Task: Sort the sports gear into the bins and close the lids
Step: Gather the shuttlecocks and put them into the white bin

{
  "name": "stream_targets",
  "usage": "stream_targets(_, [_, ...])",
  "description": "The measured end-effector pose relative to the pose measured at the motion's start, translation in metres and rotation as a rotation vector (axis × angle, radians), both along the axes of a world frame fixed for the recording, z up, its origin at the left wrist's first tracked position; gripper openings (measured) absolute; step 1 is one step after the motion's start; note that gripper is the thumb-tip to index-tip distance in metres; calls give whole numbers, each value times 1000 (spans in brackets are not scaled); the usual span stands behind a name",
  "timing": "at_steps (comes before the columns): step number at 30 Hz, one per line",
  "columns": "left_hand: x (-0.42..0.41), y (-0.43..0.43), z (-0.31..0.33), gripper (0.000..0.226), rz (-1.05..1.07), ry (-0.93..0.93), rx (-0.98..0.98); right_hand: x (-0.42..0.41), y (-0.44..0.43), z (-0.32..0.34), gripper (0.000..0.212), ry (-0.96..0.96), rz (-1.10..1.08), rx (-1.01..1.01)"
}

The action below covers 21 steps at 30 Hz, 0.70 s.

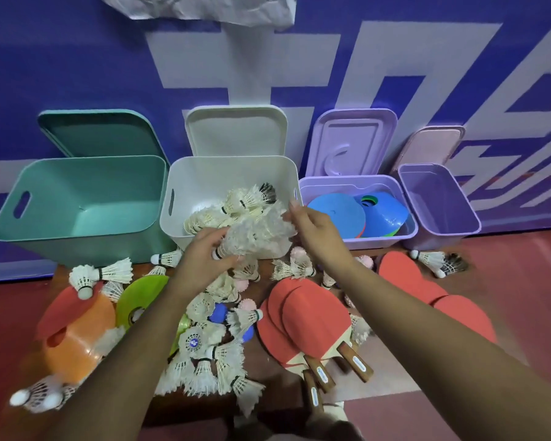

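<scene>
Blue-violet banner wall (77, 58) and red floor (506, 281) frame a row of four open bins, their lids (236, 132) all propped against the wall behind, so no closing has been done. The sort looks roughly at its early-middle stage. The white bin (229, 176) already holds some shuttlecocks (236, 202), and the lilac bin (379, 241) holds disc cones (334, 211). The teal bin (93, 198) and the small purple bin (439, 198) show nothing inside.

Left on the floor are many loose shuttlecocks (204, 361), an orange disc cone (77, 338), a lime disc cone (140, 297), red table tennis paddles (299, 316), pink spiky balls (299, 253) and a blue ball (218, 313).

A bunch of shuttlecocks (258, 233) hangs over the white bin's front rim. The left hand (204, 253) grips it with curled fingers from the left, while the right hand (312, 227) presses fairly straight fingers against its right side.
</scene>
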State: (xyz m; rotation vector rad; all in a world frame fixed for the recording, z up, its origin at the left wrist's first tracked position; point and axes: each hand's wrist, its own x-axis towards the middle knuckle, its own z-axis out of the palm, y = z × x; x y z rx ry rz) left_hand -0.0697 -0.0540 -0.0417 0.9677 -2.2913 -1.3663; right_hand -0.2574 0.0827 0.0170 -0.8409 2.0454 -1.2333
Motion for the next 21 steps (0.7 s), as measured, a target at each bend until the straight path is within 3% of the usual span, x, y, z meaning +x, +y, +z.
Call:
stream_targets(5, [-23, -39, 25, 53, 88, -7, -138, -17, -39, -5, 28, 287, 189, 53])
stream_targets(9, [-43, -69, 19, 48, 63, -131, -237, -28, -70, -28, 22, 266, 124, 137])
stream_targets(13, [-51, -92, -3, 48, 57, -242, -314, -32, -88, -51, 44, 192, 117, 214])
stream_targets(19, [-49, -108, -15, 67, 11, -459, -331, -36, -109, -70, 58, 310, 247, 339])
stream_targets(21, [-38, -107, -13, 63, 32, -420, -304, -29, -102, -67, 55, 392, 219, 301])
